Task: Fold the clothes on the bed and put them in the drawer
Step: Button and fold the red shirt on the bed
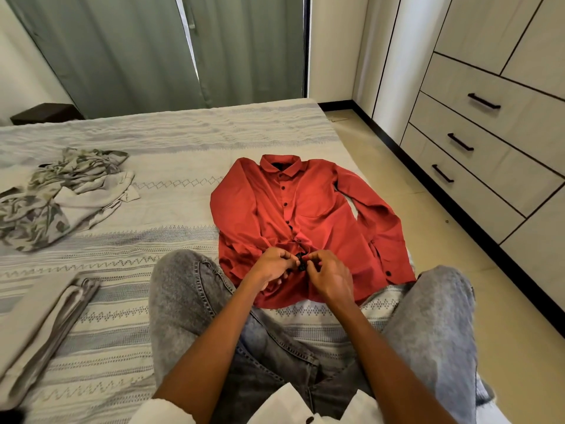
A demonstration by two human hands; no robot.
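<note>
We have the red shirt (305, 221) spread face up on the bed (171, 185), near its right edge, and we are still preparing it: both hands meet at the lower placket. Our left hand (270, 266) pinches the cloth with curled fingers, and our right hand (328, 275) pinches the black button (301, 261) and its edge, so we judge we are fastening 1 of the lowest buttons before any fold. Next, we think, comes smoothing the front flat and bringing the sleeves in.

The shirt's long axis runs from us toward the curtain (146, 50), collar at the far end, hem between our knees. Left of the shirt lies a crumpled leafy garment (52, 200); nearer us on that side, a folded grey piece (46, 325). Right of the shirt, across the floor, stand 3 shut drawers (477, 148).
</note>
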